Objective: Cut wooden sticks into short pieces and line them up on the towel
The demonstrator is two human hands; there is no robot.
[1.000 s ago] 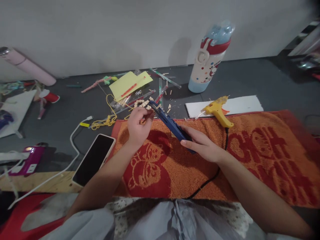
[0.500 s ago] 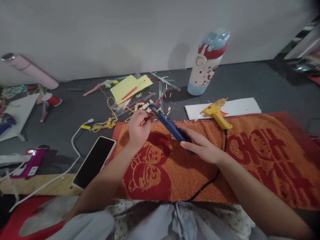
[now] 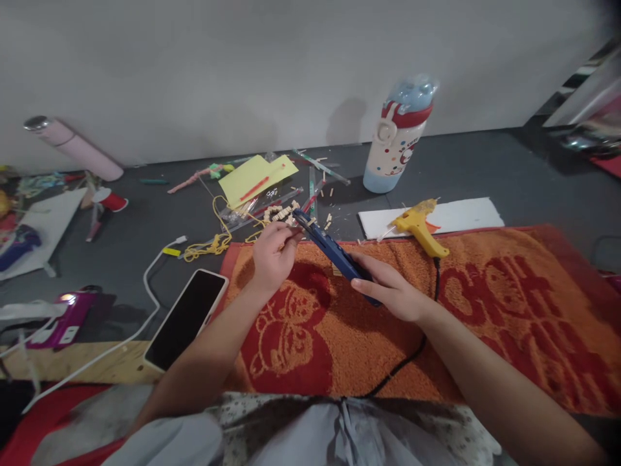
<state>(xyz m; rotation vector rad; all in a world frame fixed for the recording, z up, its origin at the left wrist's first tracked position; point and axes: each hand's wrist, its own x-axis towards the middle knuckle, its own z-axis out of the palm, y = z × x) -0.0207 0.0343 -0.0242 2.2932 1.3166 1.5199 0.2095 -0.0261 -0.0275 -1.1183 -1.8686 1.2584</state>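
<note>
My right hand [image 3: 388, 288] is closed around the near end of a long dark blue hand tool [image 3: 334, 254], which looks like a cutter. The tool slants up and left over the orange towel [image 3: 378, 336], and metal shows near its far end. Beside that far end is my left hand [image 3: 275, 255], its thumb and fingertips pinched together. What lies between those fingertips is too small to make out. Short pale wooden pieces [image 3: 328, 221] are scattered beyond the tool, and a curved row of pale pieces [image 3: 280, 212] lies just past my left hand.
A yellow glue gun [image 3: 421, 226] rests on a white board [image 3: 466, 217], its cord crossing the towel. Behind stands a bottle [image 3: 395, 145]. A phone [image 3: 187, 320], white cable [image 3: 151, 291], yellow string [image 3: 208, 247] and yellow paper [image 3: 255, 178] lie to the left.
The camera view has shifted slightly, so the surroundings sit a little lower in the picture. Both hands and the blue tool keep nearly the same pose.
</note>
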